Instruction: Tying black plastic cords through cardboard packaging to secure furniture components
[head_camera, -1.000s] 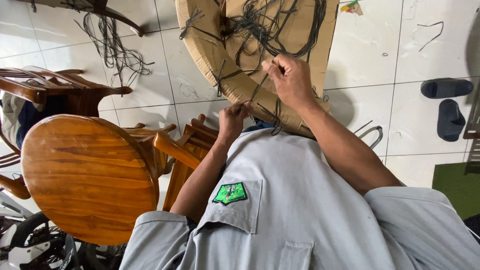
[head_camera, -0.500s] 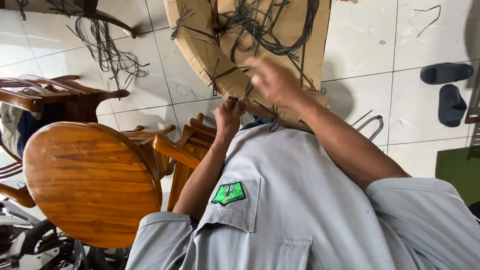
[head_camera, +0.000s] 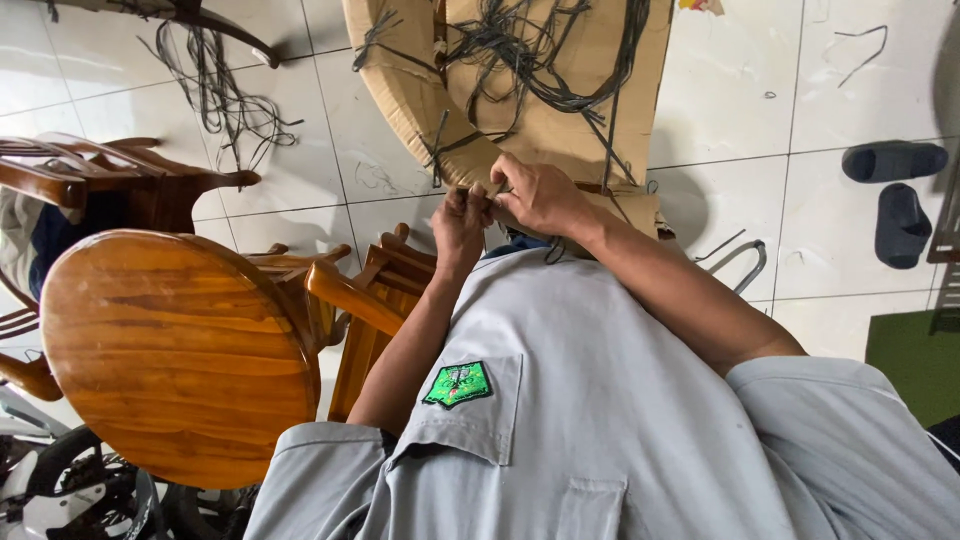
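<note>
Item: flat tan woven seat panel (head_camera: 560, 120) of cane-like fibre, strung with loose dark cords (head_camera: 545, 60), lay propped against the person's lap, its long axis running from the lap away toward the top of view, near edge at the hands and far edge out of frame. Left hand (head_camera: 462, 222) was closed, fingertips pinched on a dark strand at the panel's near edge. Right hand (head_camera: 540, 195) was curled shut, touching the left, gripping the same edge; whether it also held the strand could not be told. Both forearms emerged from a grey short-sleeved shirt (head_camera: 600, 420) bearing a green badge (head_camera: 457, 384) on the pocket. Surroundings: a round varnished wooden tabletop (head_camera: 170, 350) to the left, a wooden chair frame (head_camera: 370, 300) just beside it, another dark wooden chair (head_camera: 90, 185) further left, a tangle of dark cord (head_camera: 220, 90) on the white tiled floor (head_camera: 780, 110), a pair of dark slippers (head_camera: 895, 195) well apart at right, a green mat (head_camera: 915, 360) below them.
</note>
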